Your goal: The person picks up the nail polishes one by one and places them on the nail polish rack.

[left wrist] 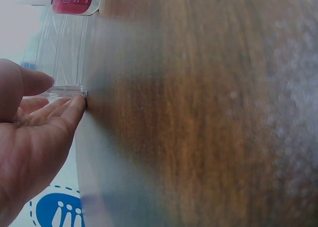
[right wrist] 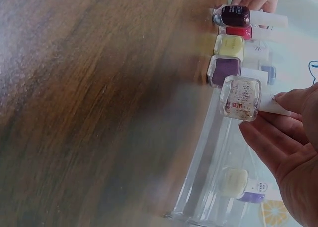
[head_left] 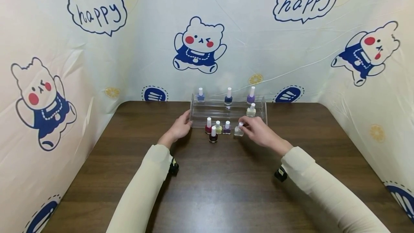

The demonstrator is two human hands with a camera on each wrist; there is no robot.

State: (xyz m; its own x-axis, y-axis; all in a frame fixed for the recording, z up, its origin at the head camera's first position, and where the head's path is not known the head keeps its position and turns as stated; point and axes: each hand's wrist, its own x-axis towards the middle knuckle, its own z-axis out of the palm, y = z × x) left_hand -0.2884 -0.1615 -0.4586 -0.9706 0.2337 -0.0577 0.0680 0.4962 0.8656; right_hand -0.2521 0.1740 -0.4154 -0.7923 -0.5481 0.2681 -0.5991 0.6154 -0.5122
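Note:
My right hand (head_left: 258,131) pinches the white cap of a clear, glittery nail polish bottle (right wrist: 240,99), held upright before the rack's right half. My left hand (head_left: 180,126) grips the left end panel of a clear acrylic display rack (left wrist: 67,89), thumb on one side and fingers on the other. In front of the rack stand a red bottle (head_left: 208,129), a yellow bottle (right wrist: 230,46), a purple bottle (right wrist: 224,71) and a dark bottle (head_left: 213,138), the dark one nearest me.
On the rack's top tier stand a light blue bottle (head_left: 200,97), a dark blue bottle (head_left: 228,100) and a violet bottle (head_left: 251,99). A cream-white bottle (head_left: 251,112) sits a tier lower at the right. Behind the brown wooden table (head_left: 207,190) hangs a printed curtain (head_left: 145,46).

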